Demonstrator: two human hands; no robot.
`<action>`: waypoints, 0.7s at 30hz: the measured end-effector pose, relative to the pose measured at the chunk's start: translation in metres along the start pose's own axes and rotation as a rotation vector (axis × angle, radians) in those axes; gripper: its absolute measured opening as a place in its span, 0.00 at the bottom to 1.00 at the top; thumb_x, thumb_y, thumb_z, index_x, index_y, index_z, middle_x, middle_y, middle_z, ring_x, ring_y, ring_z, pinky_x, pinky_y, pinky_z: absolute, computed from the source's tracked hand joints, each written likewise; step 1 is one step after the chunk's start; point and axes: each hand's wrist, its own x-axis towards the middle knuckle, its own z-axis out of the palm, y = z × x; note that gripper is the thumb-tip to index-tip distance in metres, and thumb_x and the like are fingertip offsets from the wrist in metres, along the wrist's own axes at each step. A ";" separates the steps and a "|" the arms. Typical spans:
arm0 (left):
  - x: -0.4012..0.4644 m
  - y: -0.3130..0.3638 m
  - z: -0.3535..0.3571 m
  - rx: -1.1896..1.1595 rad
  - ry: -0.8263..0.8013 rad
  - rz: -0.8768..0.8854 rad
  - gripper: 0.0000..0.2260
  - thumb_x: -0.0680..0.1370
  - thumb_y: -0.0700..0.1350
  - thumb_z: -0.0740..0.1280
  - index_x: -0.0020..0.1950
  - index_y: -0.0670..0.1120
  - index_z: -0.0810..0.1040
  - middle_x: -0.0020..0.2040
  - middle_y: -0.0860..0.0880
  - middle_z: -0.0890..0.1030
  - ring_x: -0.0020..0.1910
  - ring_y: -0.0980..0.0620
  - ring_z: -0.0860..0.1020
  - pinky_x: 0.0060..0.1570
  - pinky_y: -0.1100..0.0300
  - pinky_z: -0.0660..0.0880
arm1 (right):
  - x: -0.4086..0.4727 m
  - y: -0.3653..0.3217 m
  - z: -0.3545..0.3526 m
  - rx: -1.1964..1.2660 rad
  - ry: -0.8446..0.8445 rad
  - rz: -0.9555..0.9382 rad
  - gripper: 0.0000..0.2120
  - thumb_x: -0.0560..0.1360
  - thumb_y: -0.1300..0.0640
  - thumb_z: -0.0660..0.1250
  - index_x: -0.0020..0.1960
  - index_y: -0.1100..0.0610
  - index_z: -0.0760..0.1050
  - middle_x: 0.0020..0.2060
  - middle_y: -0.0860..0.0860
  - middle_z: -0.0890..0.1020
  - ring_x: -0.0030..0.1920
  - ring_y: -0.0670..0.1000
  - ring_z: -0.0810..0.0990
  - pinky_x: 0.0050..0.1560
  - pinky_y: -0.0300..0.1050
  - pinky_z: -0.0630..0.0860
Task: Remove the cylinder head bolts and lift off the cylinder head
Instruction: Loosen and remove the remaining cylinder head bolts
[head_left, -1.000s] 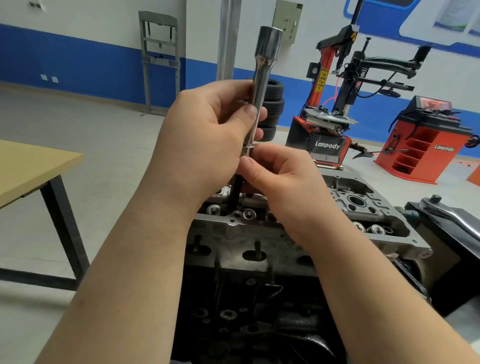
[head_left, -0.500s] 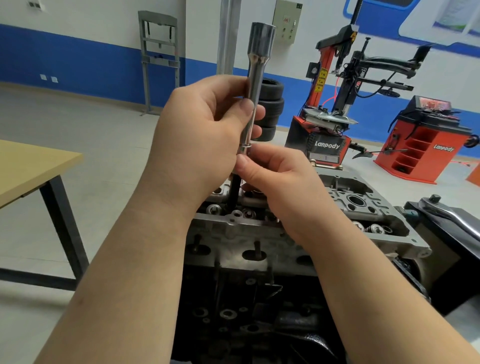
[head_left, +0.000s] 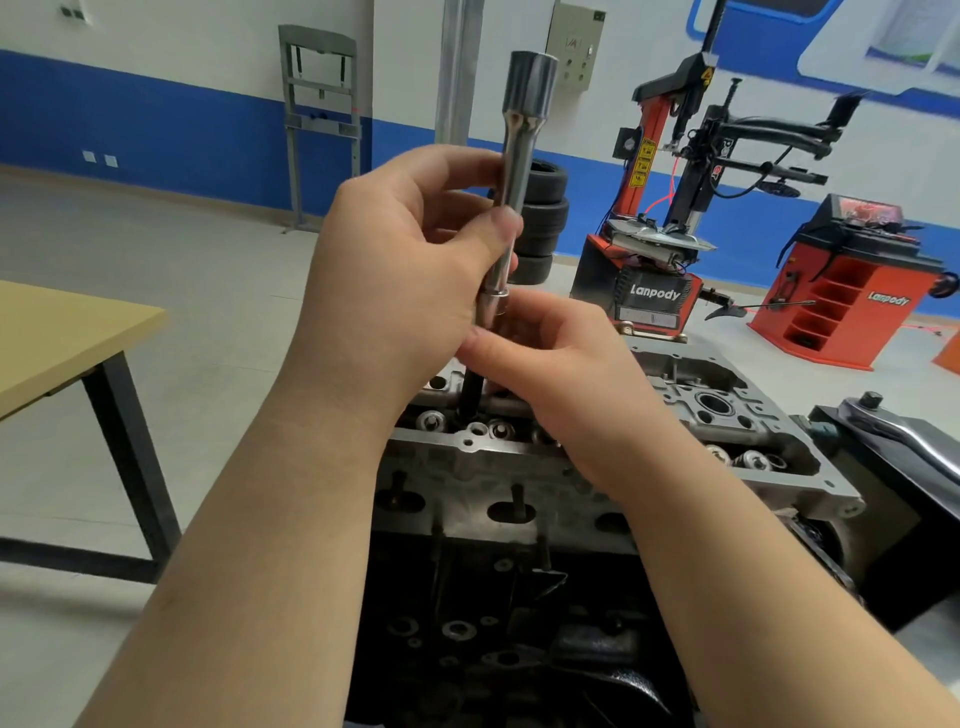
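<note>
Indoors: grey workshop floor (head_left: 218, 270), blue-banded wall (head_left: 156, 119), wooden table (head_left: 57, 338) left. Left hand (head_left: 405, 291) clamped on extension bar (head_left: 511, 208); right hand (head_left: 561, 374) pinches black bolt (head_left: 470, 395) above cylinder head (head_left: 675, 415). Bar now tilted slightly more than before.

Single view only: head-worn wide-angle camera, looking forward and slightly down. Lens bends straight lines near the frame edges. Both bare forearms enter from 6 o'clock and meet at frame centre, very near the lens, filling much of the lower half. The grey cast-metal cylinder head (head_left: 613, 483) sits just below centre, close. The tan wooden table with black legs (head_left: 62, 338) lies at 9 o'clock, near. The red and black tyre-changing machine (head_left: 660, 249) stands at 1 o'clock, farther off; the blue-banded white wall (head_left: 156, 119) spans 10 to 2 o'clock, farthest. No second view, so no shared area.
</note>
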 end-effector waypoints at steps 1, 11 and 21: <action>0.000 0.000 0.000 0.016 0.015 0.012 0.12 0.80 0.43 0.73 0.53 0.61 0.79 0.47 0.56 0.86 0.47 0.58 0.86 0.48 0.59 0.84 | 0.000 0.000 0.001 -0.029 0.032 -0.008 0.18 0.71 0.40 0.77 0.53 0.52 0.84 0.45 0.48 0.88 0.48 0.48 0.87 0.54 0.57 0.83; 0.000 -0.002 0.001 -0.044 -0.017 -0.050 0.09 0.84 0.42 0.68 0.62 0.51 0.81 0.49 0.54 0.88 0.48 0.56 0.87 0.48 0.57 0.85 | -0.003 -0.003 0.000 -0.043 0.014 -0.042 0.11 0.80 0.49 0.70 0.58 0.54 0.85 0.49 0.51 0.88 0.53 0.53 0.87 0.60 0.61 0.81; -0.001 -0.003 0.003 -0.158 -0.086 -0.127 0.09 0.82 0.43 0.70 0.61 0.51 0.82 0.51 0.55 0.88 0.51 0.56 0.86 0.50 0.57 0.84 | -0.005 -0.002 0.001 -0.144 0.054 -0.113 0.08 0.81 0.50 0.72 0.50 0.54 0.85 0.39 0.55 0.85 0.38 0.56 0.81 0.42 0.58 0.81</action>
